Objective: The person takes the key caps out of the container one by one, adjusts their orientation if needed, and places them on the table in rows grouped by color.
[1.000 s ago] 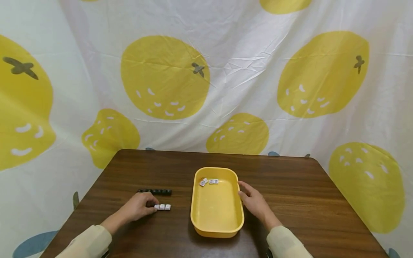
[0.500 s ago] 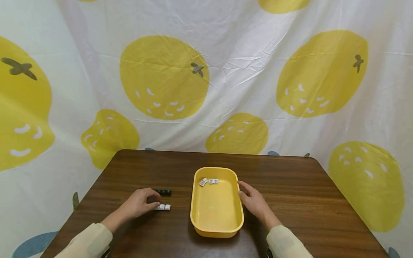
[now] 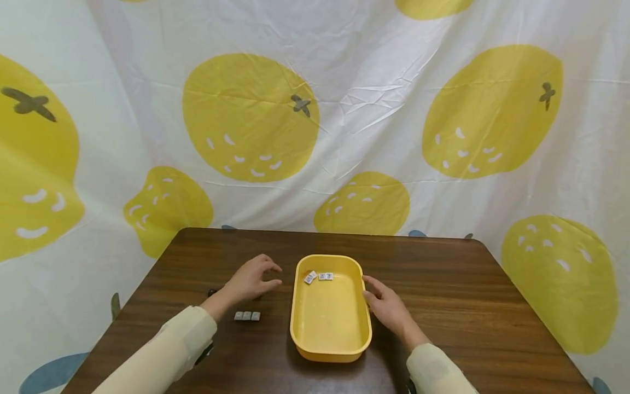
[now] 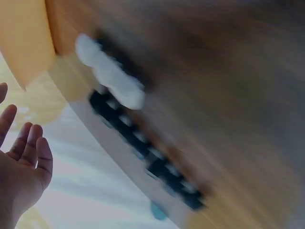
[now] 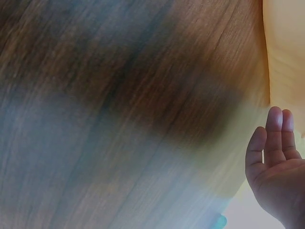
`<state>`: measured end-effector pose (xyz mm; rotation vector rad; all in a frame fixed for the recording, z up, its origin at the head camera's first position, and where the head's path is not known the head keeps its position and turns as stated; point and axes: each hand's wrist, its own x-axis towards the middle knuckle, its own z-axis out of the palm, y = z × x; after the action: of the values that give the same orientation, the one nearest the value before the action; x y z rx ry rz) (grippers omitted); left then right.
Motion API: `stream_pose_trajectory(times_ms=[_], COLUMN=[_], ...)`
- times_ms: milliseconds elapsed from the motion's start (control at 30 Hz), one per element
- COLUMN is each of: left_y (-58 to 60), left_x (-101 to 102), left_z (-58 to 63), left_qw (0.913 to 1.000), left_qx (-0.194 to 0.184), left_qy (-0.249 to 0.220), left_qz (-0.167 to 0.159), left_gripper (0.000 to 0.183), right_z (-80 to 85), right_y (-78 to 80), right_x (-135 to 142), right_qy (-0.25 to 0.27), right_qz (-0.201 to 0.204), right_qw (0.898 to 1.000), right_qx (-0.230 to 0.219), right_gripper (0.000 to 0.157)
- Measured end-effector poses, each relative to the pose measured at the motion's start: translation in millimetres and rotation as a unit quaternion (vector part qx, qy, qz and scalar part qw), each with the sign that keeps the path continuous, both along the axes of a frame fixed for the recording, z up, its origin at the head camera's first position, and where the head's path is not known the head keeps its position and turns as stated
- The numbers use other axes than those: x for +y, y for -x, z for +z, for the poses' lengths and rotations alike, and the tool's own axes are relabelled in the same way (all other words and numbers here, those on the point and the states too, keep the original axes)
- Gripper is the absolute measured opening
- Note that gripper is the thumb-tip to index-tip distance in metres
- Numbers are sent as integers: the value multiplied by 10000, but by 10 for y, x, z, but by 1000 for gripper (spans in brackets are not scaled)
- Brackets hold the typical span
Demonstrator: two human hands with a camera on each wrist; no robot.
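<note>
We see the left hand (image 3: 250,279) loosely parted, holding nothing visible, near the yellow tray (image 3: 331,356); white keys (image 3: 248,316) and black keys (image 4: 138,139) lie on the bench (image 3: 443,290). A low sleeve (image 3: 179,339) could scatter them; the right hand (image 3: 388,308), fingers relaxed at the tray's side, could nudge it.

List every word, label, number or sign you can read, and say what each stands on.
Readable text: none.
White pieces in the yellow tray: dark marks, too small to read.
White row on the table: too small to read.
Black row: too blurred to read.
</note>
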<state>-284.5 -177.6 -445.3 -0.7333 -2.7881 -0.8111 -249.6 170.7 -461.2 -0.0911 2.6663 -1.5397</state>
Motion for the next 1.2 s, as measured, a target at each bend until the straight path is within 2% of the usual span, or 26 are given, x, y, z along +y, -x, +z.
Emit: stream_pose_trajectory(times_ms=[133,300,533,667,800,933,1033,1200], left_y=[135,256,353,420,444,443,443,430], left_x=[290,553,754,860,994,1093,1123,1126], left_z=[36,29,-16,-22,0,-14,-36,-39], left_qw=[9999,9994,9956,9901,9788,9666,9640,9643], left_qx=[-81,-125,-406,-616,-984,-1083,-995,-959], left_qy=[-66,148,692,1024,1490,2037,2166,2131], left_qz=[97,281,487,730,1001,1120,1180,1245], left_gripper=[28,29,27,24,18,9,6,14], right_z=[0,-1,0,3,5,11,13,9], right_y=[-11,-19,-13,-11,-16,-24,-29,-20], right_x=[7,6,4,13,16,12,12,19], right_qy=[-24,-49,-77,-131,-172,-171,-148,-150], right_qz=[8,18,9,17,10,19,37,48], right_qw=[10000,9999,9999,9998,9998,9998,9998,9998], right_qx=[54,93,104,126,133,120,115,117], right_gripper=[45,44,44,44,44,44,44,44])
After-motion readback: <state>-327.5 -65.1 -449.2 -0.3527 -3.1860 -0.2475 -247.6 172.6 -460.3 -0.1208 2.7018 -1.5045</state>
